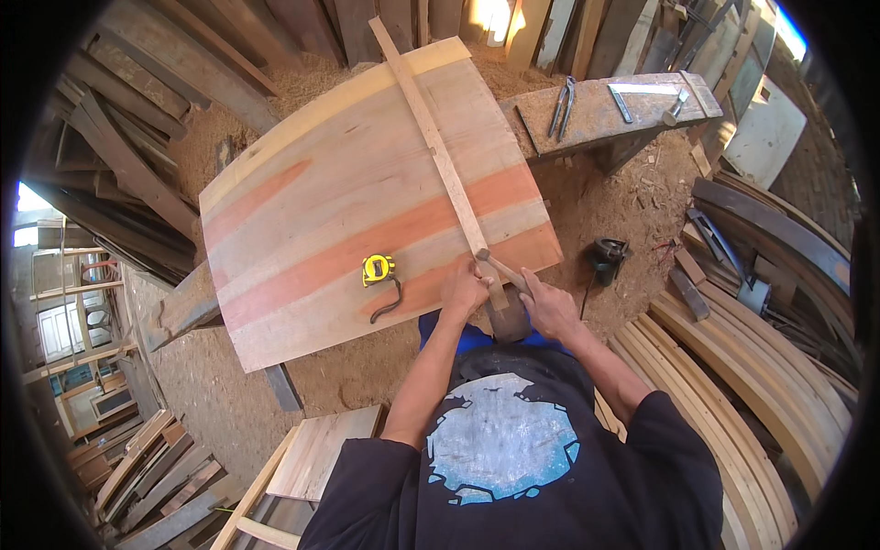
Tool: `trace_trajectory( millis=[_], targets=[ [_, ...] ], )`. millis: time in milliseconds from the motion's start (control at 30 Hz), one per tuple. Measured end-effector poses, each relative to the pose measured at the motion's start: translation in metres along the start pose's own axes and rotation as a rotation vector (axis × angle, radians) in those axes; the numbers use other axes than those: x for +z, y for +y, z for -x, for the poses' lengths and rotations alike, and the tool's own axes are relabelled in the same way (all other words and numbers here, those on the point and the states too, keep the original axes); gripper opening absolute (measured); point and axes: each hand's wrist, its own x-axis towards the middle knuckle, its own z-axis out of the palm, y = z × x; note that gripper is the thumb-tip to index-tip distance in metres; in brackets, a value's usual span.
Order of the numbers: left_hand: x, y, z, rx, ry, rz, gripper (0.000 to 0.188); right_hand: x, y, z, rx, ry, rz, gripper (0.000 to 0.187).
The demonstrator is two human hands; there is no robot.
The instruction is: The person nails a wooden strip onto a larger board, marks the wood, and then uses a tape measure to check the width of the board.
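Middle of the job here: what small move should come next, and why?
Probably a light, controlled tap with the hammer, not a full swing: the right hand grips it with its head at the wooden strip, and the left hand is close beside that head. What the left hand pinches, if anything, is too small to tell.
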Motion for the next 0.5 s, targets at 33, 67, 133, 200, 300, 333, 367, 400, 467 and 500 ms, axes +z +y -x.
trace_trajectory(
  millis=[33, 67, 133, 200, 300, 333, 367, 400, 467, 500],
  targets=[
    [-0.002, 0.006, 0.001, -0.033, -0.026, -0.004, 0.031, -0.006, -0.003, -0.007, 0.171, -0.166, 0.086, 0.057],
    [-0.006, 0.011, 0.001, -0.066, -0.052, -0.008, 0.031, -0.010, -0.005, -0.012, 0.342, -0.331, 0.171, 0.056],
    [-0.006, 0.010, 0.002, -0.069, -0.049, 0.008, 0.031, -0.008, -0.007, -0.005, 0.177, -0.168, 0.059, 0.055],
    [-0.006, 0.011, 0.001, -0.062, -0.046, 0.023, 0.030, -0.009, -0.007, -0.004, 0.013, 0.006, -0.049, 0.054],
    [-0.007, 0.017, 0.000, -0.095, -0.046, -0.017, 0.029, -0.017, -0.003, -0.013, 0.317, -0.314, 0.138, 0.051],
    [-0.008, 0.017, 0.001, -0.139, -0.077, -0.009, 0.029, -0.022, -0.006, -0.016, 0.321, -0.310, 0.076, 0.050],
    [-0.010, 0.017, 0.003, -0.184, -0.109, -0.001, 0.029, -0.027, -0.007, -0.018, 0.324, -0.306, 0.013, 0.048],
    [-0.011, 0.011, 0.007, -0.181, -0.119, -0.005, 0.029, -0.028, -0.010, -0.014, 0.334, -0.302, 0.012, 0.048],
    [-0.019, 0.001, 0.000, -0.145, -0.169, 0.080, 0.032, -0.030, -0.011, -0.015, 0.310, -0.080, -0.191, 0.045],
    [-0.024, 0.010, -0.007, -0.130, -0.170, 0.077, 0.032, -0.035, -0.008, -0.016, 0.309, -0.066, -0.186, 0.045]
  ],
)
